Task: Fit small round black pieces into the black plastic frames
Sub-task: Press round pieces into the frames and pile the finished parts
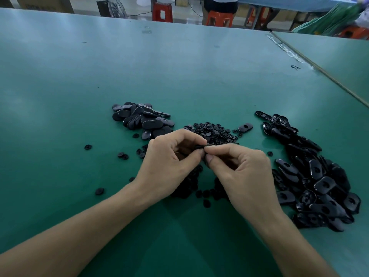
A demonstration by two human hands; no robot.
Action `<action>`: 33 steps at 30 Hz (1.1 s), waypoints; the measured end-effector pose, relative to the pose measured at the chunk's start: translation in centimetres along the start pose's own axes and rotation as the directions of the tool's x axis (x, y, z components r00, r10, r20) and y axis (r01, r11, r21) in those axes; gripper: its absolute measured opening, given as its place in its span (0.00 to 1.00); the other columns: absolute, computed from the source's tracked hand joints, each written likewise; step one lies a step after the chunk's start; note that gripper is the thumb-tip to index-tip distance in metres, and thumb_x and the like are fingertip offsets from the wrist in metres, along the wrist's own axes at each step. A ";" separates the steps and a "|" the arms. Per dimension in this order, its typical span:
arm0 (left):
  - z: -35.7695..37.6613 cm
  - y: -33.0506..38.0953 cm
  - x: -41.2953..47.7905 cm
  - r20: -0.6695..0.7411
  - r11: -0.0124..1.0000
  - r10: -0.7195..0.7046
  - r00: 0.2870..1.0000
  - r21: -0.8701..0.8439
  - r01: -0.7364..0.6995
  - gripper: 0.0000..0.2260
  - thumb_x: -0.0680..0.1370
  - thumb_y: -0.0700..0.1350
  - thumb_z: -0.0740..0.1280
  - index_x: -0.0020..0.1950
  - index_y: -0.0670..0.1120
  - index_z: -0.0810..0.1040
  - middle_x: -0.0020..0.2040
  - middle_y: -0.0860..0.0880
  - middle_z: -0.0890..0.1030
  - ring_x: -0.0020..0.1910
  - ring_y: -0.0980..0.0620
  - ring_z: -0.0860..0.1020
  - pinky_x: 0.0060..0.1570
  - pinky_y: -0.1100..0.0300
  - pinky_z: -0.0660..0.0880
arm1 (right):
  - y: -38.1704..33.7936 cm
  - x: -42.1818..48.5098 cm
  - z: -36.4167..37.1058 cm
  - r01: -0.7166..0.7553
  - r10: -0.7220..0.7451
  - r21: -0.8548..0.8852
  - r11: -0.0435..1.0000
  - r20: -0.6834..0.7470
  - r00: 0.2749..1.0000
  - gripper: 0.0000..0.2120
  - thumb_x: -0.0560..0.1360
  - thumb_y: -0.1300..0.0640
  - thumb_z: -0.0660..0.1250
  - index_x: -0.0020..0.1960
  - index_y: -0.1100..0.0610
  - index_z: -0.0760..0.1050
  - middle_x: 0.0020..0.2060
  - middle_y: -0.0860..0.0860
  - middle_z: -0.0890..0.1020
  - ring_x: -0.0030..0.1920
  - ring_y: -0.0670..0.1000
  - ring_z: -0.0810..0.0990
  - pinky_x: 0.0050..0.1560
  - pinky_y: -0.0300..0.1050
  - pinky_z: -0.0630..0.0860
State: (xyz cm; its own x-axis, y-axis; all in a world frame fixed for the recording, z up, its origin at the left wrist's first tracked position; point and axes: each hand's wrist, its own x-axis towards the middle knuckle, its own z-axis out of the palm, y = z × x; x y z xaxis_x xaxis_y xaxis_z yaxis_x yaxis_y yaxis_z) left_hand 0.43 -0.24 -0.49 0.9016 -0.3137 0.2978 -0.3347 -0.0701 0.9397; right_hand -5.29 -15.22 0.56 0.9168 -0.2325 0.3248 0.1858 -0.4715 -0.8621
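Observation:
Over the middle of the green table [179, 76], my left hand [169, 162] and my right hand [239, 170] meet fingertip to fingertip. Between them they pinch one black plastic frame [201, 147], seen edge-on and mostly hidden by the fingers. A heap of small round black pieces [213, 130] lies just beyond the hands, and more of them [191, 186] lie under my wrists. A pile of black frames [319, 180] spreads to the right. Another pile of black frames [141, 119] sits at the left behind my left hand.
Loose round pieces [87, 147] are scattered left of my left hand. One single frame [245, 127] lies apart near the round heap. A table seam [319, 68] runs diagonally at the right. Red stools [162, 12] and a seated person stand beyond the far edge.

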 end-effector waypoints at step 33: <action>-0.1 0.0 0.0 0.056 0.996 -0.062 0.997 -0.063 0.065 0.11 0.74 0.35 0.75 0.50 0.50 0.84 0.43 0.48 0.87 0.42 0.52 0.85 0.48 0.56 0.82 | 1.3 1.3 -2.1 -0.142 0.117 0.131 0.981 0.182 0.976 0.05 0.72 0.60 0.76 0.45 0.51 0.84 0.39 0.48 0.87 0.42 0.48 0.86 0.46 0.42 0.81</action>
State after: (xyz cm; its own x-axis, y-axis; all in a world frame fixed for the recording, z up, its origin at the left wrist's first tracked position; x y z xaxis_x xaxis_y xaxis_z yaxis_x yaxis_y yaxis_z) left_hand 0.45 -0.14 -0.43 0.9038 -0.3611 0.2295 -0.2575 -0.0308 0.9658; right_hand -4.63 -17.87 0.67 0.9812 -0.1271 0.1454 0.0986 -0.3179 -0.9430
